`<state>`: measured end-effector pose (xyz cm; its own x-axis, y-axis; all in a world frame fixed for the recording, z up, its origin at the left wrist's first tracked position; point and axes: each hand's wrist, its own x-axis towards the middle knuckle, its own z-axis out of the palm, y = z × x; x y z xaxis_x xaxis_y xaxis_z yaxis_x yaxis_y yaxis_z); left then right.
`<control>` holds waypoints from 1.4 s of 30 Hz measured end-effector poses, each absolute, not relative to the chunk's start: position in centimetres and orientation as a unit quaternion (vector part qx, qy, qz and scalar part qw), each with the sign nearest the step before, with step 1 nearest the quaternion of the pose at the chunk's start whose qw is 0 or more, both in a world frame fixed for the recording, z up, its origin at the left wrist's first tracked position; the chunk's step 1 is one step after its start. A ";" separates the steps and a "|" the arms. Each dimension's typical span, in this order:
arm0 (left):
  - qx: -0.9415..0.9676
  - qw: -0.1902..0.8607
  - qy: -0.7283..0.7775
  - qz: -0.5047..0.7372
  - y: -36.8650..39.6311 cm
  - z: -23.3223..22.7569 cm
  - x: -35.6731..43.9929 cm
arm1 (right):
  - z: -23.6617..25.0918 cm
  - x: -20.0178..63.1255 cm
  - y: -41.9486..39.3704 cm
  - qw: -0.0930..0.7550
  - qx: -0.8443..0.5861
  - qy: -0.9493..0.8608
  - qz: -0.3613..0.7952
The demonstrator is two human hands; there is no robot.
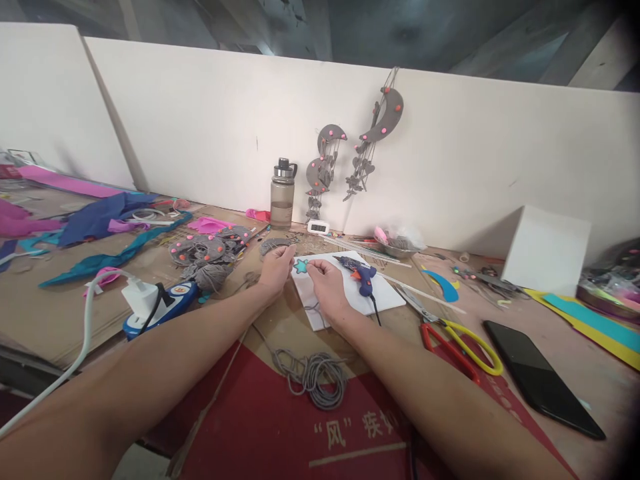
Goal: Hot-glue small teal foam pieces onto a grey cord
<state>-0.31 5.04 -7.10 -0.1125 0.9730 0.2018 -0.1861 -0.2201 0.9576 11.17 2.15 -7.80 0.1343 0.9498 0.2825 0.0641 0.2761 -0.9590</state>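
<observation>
A small teal felt-like star (301, 266) is pinched at its right edge by the thumb and finger of my right hand (329, 288). My left hand (276, 273) is just to the left of the star, its thumb and forefinger pressed together. What sits between those fingertips is too small to make out. Under my right hand lies a white sheet (383, 303), with a dark blue glue gun (367, 277) resting on it. A coil of grey cord (325, 383) lies on the red-printed cardboard between my forearms.
Scissors with red and yellow handles (470, 347) and a black phone (543, 377) lie at right. On the left are a blue power strip (173, 307) with a white plug and grey pieces with pink dots (200, 250). A water bottle (283, 200) stands behind; grey moon hangings (390, 117) hang on the white board.
</observation>
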 end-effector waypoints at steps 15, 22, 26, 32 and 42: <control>0.484 0.479 0.375 0.629 5.0 -7.2 -0.3 | -7.8 11.3 2.3 0.597 -0.474 -0.536 0.363; 0.503 0.446 0.396 0.626 5.6 -7.7 -0.3 | -7.2 11.6 2.0 0.591 -0.486 -0.552 0.333; 0.516 0.432 0.403 0.620 5.7 -8.0 -0.3 | -7.4 11.6 2.0 0.590 -0.490 -0.547 0.335; 0.498 0.475 0.391 0.610 5.2 -7.5 -0.2 | -7.8 11.6 2.3 0.602 -0.492 -0.528 0.342; 0.589 0.468 0.355 0.555 4.7 -7.4 -0.3 | -8.1 11.7 2.7 0.608 -0.495 -0.521 0.338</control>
<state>-0.28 4.68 -7.38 0.1327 0.9374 0.3218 -0.1018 -0.3101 0.9452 11.71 2.67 -8.13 0.2297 0.9262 0.2990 0.1043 0.2820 -0.9537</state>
